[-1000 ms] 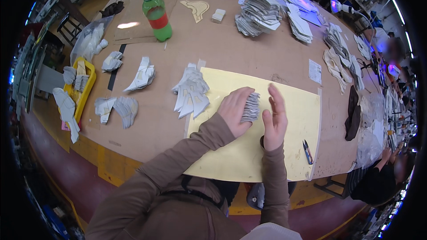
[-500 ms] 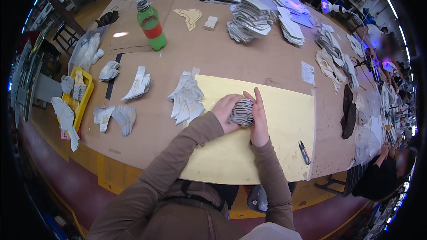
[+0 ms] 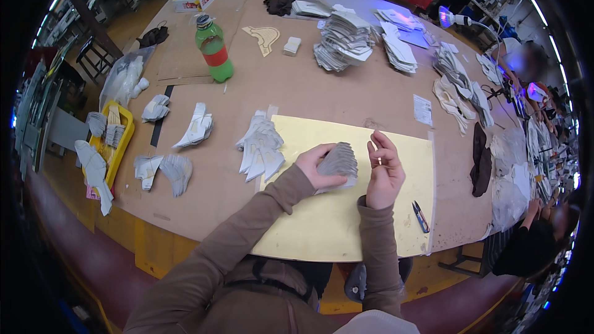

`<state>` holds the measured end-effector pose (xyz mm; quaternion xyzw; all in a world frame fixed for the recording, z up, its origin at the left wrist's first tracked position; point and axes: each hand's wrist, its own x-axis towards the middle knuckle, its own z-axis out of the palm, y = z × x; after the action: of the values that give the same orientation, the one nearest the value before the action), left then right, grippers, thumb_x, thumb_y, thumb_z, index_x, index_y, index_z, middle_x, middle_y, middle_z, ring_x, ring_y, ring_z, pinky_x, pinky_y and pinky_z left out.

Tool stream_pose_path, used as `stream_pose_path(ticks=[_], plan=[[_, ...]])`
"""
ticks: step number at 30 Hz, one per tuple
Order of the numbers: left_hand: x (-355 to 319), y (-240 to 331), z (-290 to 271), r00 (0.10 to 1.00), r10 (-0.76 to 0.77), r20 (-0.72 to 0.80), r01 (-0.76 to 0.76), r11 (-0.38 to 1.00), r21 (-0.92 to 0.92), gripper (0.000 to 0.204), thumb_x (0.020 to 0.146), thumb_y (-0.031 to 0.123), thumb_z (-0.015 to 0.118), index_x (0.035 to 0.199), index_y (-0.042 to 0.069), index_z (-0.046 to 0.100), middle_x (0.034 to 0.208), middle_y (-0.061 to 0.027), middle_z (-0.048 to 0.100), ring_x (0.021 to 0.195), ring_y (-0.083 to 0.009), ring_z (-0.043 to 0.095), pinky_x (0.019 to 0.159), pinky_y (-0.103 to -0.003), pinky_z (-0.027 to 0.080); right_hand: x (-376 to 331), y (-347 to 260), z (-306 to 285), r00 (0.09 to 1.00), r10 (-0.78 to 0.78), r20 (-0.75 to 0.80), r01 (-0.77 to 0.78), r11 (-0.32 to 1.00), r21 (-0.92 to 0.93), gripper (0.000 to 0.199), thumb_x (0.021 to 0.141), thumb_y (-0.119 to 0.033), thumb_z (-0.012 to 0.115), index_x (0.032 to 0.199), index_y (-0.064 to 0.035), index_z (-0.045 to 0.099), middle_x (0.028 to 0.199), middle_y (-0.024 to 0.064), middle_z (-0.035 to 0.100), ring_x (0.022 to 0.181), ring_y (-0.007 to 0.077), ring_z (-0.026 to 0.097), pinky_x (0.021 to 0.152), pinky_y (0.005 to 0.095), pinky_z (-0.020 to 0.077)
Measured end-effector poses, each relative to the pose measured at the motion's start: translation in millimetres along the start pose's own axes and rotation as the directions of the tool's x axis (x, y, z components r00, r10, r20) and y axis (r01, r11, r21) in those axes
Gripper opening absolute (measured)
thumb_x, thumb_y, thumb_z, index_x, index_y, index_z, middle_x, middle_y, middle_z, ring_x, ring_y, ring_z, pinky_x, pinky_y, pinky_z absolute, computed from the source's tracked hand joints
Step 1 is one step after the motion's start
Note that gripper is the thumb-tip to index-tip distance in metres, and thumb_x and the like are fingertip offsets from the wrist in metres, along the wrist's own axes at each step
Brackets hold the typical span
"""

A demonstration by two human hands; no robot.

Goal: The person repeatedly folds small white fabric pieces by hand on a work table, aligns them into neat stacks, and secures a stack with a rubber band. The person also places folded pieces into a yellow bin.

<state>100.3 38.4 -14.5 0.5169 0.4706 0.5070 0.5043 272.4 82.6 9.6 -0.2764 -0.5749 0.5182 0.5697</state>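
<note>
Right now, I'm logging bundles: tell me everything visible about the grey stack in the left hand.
The grey stack is many thin, fabric-like pieces, roughly aligned, their edges showing as close ridges. The left hand grips its left side, thumb along the near side. It's over the yellow sheet; contact there is unclear. The right hand is apart.
</note>
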Motion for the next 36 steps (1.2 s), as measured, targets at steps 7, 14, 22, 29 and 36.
stream_pose_path(ticks=[7,14,22,29,36], plan=[[-17.5,18.8,-12.7,0.780,-0.073,0.622,0.574,0.483,-0.662,0.064,0.083,0.027,0.063,0.133,-0.005,0.041,0.118,-0.0205,0.058,0.102,-0.0257,0.062,0.094,-0.031,0.049,0.3,-23.5,-6.5,0.918,0.146,0.368,-0.190,0.978,0.085,0.081,0.081,-0.044,0.070,0.134,0.0088,0.039,0.140,0.0221,0.041,0.124,0.0286,0.048,0.103,0.0429,0.0421],[-11.3,9.8,-9.3,0.716,-0.274,0.642,0.646,0.607,-0.462,0.049,0.079,0.021,0.068,0.120,-0.003,0.054,0.109,-0.0149,0.062,0.091,-0.0211,0.063,0.079,-0.029,0.052,-6.7,-21.9,7.6,0.830,-0.020,0.558,-0.083,0.984,0.158,0.069,0.070,-0.028,0.077,0.128,-0.0006,0.052,0.134,0.0208,0.050,0.116,0.0309,0.056,0.098,0.0377,0.0444],[-13.8,-0.9,0.4,0.852,-0.199,0.485,0.098,0.970,0.224,0.021,0.082,0.017,0.068,0.098,0.005,0.066,0.093,-0.0052,0.067,0.084,-0.0159,0.063,0.078,-0.027,0.052,-7.0,-44.6,19.8,0.609,-0.297,0.735,0.605,0.774,-0.188,0.038,0.061,-0.015,0.077,0.097,-0.0037,0.071,0.094,0.0142,0.067,0.079,0.0284,0.067,0.071,0.0337,0.0556],[-10.7,-10.0,16.8,0.974,-0.223,0.030,0.196,0.906,0.375,0.037,0.088,0.034,0.063,0.092,-0.003,0.064,0.078,-0.0068,0.066,0.069,-0.0162,0.063,0.064,-0.028,0.051,-30.0,-48.0,31.7,0.507,-0.529,0.680,0.799,0.585,-0.141,0.032,0.068,-0.007,0.074,0.099,-0.0055,0.069,0.101,0.0111,0.068,0.074,0.0228,0.067,0.066,0.0292,0.0554],[5.4,0.7,-38.9,0.930,-0.356,0.089,0.286,0.551,-0.784,0.056,0.087,0.043,0.063,0.112,-0.007,0.058,0.089,-0.0171,0.067,0.085,-0.0242,0.068,0.067,-0.030,0.059,-28.2,-41.2,1.5,0.835,-0.357,0.419,0.331,0.934,0.136,0.042,0.079,-0.031,0.075,0.103,0.0023,0.067,0.087,0.0163,0.069,0.072,0.0220,0.067,0.062,0.0326,0.0537]])
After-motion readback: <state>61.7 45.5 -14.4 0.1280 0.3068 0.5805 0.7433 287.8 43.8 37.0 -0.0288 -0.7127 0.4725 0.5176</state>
